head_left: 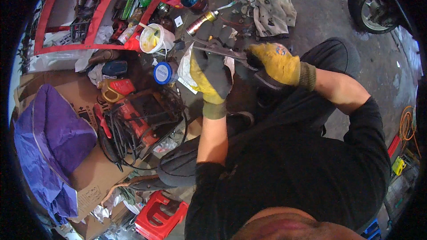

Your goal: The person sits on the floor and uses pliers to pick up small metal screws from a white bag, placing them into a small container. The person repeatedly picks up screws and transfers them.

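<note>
A long, dark metal bar (222,52) runs crosswise in front of me. My right hand (275,64), in a yellow glove with a dark coating, is closed around its right end. My left hand (212,75) wears a matching glove, its dark palm turned up, and holds the bar's left part across its fingers. White paper or cloth (187,69) shows at the left edge of that hand. How the left fingers wrap the bar is partly hidden. Just beyond lies a spray can (202,22) with a gold and red body.
A white bucket (155,38), a blue-lidded tub (163,73) and a red corded power tool (135,124) stand at left. Purple cloth (62,133) lies on cardboard. A grey rag (274,13) is on the floor ahead; a wheel (376,11) stands far right. A red stool (160,217) is nearer.
</note>
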### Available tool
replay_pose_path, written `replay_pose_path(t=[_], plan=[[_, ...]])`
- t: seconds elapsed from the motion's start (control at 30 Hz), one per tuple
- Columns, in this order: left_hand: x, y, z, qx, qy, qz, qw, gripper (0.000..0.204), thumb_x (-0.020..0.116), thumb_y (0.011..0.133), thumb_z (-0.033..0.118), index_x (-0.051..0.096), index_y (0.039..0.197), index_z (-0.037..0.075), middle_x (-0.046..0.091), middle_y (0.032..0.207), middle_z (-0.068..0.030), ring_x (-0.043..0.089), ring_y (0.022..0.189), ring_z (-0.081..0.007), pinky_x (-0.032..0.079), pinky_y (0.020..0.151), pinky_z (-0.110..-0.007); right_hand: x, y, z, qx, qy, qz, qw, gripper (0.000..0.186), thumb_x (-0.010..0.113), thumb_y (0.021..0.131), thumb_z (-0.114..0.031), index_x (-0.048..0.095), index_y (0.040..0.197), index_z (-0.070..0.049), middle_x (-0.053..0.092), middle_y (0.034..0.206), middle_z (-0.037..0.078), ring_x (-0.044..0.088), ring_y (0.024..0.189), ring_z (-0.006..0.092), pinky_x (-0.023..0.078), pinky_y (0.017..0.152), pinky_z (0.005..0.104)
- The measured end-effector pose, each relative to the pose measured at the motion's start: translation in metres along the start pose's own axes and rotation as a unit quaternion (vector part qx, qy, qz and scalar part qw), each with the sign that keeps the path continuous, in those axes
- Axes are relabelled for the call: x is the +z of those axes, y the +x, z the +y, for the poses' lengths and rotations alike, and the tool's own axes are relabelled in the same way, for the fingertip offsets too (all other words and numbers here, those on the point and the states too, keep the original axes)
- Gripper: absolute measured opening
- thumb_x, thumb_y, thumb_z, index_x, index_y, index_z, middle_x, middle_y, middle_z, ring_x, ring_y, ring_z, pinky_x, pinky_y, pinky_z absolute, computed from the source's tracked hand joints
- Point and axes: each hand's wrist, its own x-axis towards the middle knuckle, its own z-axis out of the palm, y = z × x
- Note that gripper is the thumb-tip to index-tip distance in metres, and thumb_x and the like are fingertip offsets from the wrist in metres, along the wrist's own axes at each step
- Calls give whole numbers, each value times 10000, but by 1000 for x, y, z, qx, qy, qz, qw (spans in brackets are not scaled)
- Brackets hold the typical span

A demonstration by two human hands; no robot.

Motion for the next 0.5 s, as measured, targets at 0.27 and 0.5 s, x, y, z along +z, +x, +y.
replay_pose_path(t=[0.27, 0.5], plan=[[-47, 9, -2, -156, -105, -136, 973, 455, 486, 1038, 245, 463, 1435, 22, 633, 1297, -152, 667, 1080, -211, 586, 885, -362, -10, -8, 1, -4, -156, 5, 988, 507, 570, 794, -83, 557, 1300, -56, 632, 1160, 165, 639, 1010, 341, 518, 834, 442], [-51, 7, 12, -248, -221, -116, 936, 431, 510, 1053, 267, 497, 1407, 20, 670, 1217, -148, 712, 950, -225, 617, 743, -350, -25, 3, -17, 33, -121, -111, 986, 461, 587, 753, -60, 584, 1213, -40, 654, 1108, 175, 642, 1008, 368, 517, 842, 453]])
